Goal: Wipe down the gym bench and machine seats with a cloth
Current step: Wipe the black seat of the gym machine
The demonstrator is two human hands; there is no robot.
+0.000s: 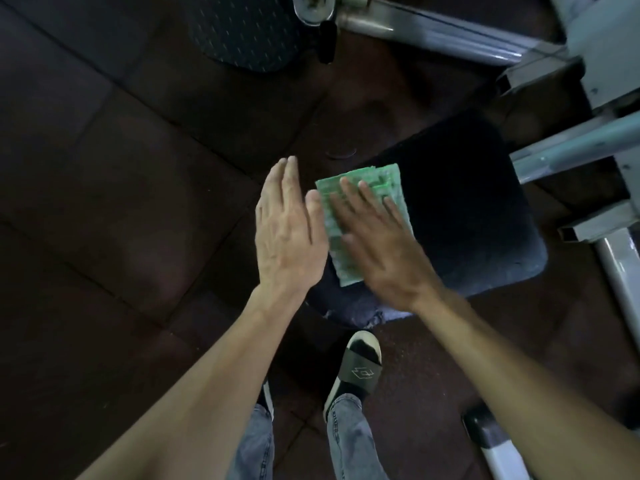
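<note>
A folded green cloth point(363, 188) lies on the near left part of a dark padded machine seat point(464, 216). My right hand point(381, 247) presses flat on the cloth, fingers spread and pointing away from me. My left hand point(289, 230) hovers beside the seat's left edge, flat, fingers straight and together, holding nothing; its thumb is close to the cloth's left edge. The seat's front edge looks worn and torn.
Grey metal machine frame point(588, 140) runs along the right side and top right. Another dark patterned pad point(249, 29) sits at the top centre. Dark rubber floor tiles point(104, 168) lie all around. My feet in black slides point(360, 368) stand just before the seat.
</note>
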